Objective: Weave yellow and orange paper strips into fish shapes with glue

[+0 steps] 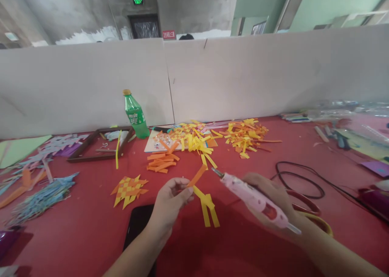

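Between thumb and fingers, my left hand [172, 200] pinches an orange paper strip [198, 175] together with joined yellow strips [209, 208] that hang down to the right. My right hand [267, 194] is wrapped round a pink glue gun [251, 196], its metal nozzle pointing up and left, close to the tip of the orange strip but apart from it. A woven orange and yellow paper piece [129, 190] lies left of my left hand. Beyond the hands are stacked orange strips [162, 162] and a pile of yellow and orange strips [246, 135].
A black phone [138, 224] lies by my left forearm. Scissors [316, 220] lie under my right wrist, near a black cable [299, 180]. Farther back stand a green bottle [136, 117] and a brown frame [88, 141] before a white partition [243, 78]. Blue strips [48, 198] lie left.
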A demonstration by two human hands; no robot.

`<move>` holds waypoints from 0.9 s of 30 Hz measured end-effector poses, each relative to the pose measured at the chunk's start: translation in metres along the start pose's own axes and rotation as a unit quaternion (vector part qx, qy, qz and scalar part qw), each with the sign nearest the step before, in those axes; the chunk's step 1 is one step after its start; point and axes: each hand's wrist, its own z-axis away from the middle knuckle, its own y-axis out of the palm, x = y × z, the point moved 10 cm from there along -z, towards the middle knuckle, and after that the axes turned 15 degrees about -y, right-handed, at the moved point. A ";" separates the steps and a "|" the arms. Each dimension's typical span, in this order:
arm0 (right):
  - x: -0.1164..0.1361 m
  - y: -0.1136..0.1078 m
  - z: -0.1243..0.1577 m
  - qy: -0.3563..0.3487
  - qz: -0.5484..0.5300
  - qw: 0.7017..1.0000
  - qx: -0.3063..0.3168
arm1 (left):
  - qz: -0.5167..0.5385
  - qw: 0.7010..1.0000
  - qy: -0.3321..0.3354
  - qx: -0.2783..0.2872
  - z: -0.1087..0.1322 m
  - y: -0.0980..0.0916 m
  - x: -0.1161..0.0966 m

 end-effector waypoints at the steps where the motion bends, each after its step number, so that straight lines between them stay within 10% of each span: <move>1: 0.006 0.006 0.000 -0.028 0.001 1.000 0.008 | -0.005 1.000 0.001 -0.003 0.000 0.000 0.000; 8: 0.050 0.016 -0.012 -0.210 0.034 0.977 0.032 | -0.030 0.999 0.017 -0.028 0.000 -0.002 -0.004; 27: 0.044 0.032 -0.004 -0.218 0.048 0.973 0.052 | -0.133 0.990 0.044 -0.006 0.003 0.002 -0.003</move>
